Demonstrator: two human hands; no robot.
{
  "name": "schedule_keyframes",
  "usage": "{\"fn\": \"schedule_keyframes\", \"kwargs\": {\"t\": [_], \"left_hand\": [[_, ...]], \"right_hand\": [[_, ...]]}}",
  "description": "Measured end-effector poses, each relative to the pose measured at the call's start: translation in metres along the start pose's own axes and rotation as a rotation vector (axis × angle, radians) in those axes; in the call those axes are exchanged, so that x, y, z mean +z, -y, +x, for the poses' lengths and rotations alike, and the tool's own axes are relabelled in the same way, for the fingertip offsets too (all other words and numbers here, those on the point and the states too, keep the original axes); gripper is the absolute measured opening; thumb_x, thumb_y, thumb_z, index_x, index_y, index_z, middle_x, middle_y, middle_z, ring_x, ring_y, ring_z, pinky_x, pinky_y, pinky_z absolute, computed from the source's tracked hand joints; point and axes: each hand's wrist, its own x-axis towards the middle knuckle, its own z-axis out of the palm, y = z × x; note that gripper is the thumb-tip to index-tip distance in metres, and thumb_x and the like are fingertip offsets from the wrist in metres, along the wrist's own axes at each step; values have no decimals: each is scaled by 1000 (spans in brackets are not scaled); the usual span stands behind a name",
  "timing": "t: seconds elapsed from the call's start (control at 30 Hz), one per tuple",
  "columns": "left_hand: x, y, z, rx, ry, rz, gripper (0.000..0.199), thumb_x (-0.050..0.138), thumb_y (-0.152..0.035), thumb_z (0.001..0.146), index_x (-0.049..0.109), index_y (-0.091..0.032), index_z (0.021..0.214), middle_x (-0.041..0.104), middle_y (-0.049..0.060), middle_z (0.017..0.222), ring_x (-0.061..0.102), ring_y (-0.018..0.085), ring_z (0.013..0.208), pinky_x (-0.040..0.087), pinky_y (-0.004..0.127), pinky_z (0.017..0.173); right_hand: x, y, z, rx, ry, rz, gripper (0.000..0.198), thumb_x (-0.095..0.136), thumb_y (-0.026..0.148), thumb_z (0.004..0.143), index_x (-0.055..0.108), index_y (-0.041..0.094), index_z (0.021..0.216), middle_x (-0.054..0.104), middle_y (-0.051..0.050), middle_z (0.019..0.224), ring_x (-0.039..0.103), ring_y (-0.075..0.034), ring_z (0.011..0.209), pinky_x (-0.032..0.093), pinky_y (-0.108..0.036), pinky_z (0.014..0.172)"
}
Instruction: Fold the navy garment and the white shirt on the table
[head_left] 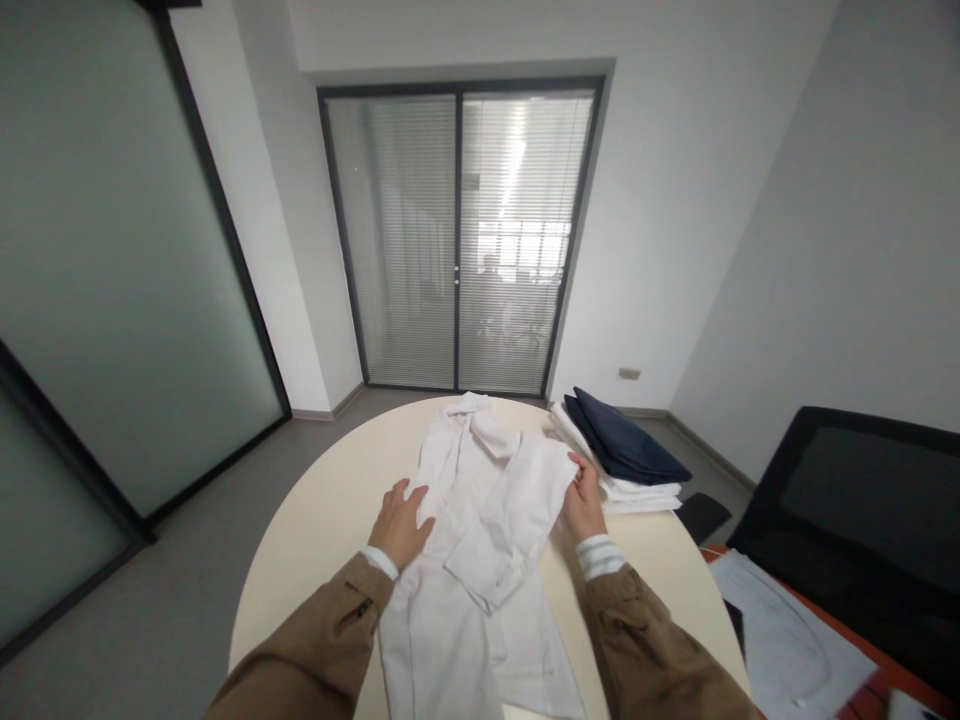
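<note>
A white shirt (465, 560) lies lengthwise on the round cream table (315, 510), its collar toward the far edge. One sleeve is folded across the body, with the cuff near the middle. My left hand (401, 520) rests at the shirt's left edge, fingers apart and touching the cloth. At the right, my right hand (583, 497) pinches the outer edge of the folded part between thumb and fingers. The lower end of the shirt runs out of view at the bottom.
At the table's right edge, folded dark blue cloth (626, 440) lies on folded white cloth (637, 495). A black mesh chair (862, 520) stands to the right, beside an orange surface with a white sheet (787, 630). Glass doors with blinds (457, 240) are behind.
</note>
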Motion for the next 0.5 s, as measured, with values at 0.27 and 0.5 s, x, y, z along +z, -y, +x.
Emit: {"fn": "schedule_keyframes", "kwargs": {"t": [0.27, 0.5], "left_hand": [[-4, 12, 10, -94, 70, -80, 41, 51, -17, 90, 55, -16, 130, 66, 11, 122, 63, 24, 110, 45, 34, 98], [-32, 89, 32, -261, -103, -117, 31, 44, -17, 92, 63, -18, 117, 67, 8, 121, 61, 21, 114, 44, 30, 101]], "right_hand": [[23, 8, -38, -113, 642, -447, 75, 49, 28, 88, 17, 17, 155, 63, -12, 121, 57, -23, 117, 38, -42, 107], [20, -2, -34, -57, 723, -759, 55, 45, 26, 90, 41, 15, 144, 56, -17, 136, 52, -27, 125, 13, -55, 116]]}}
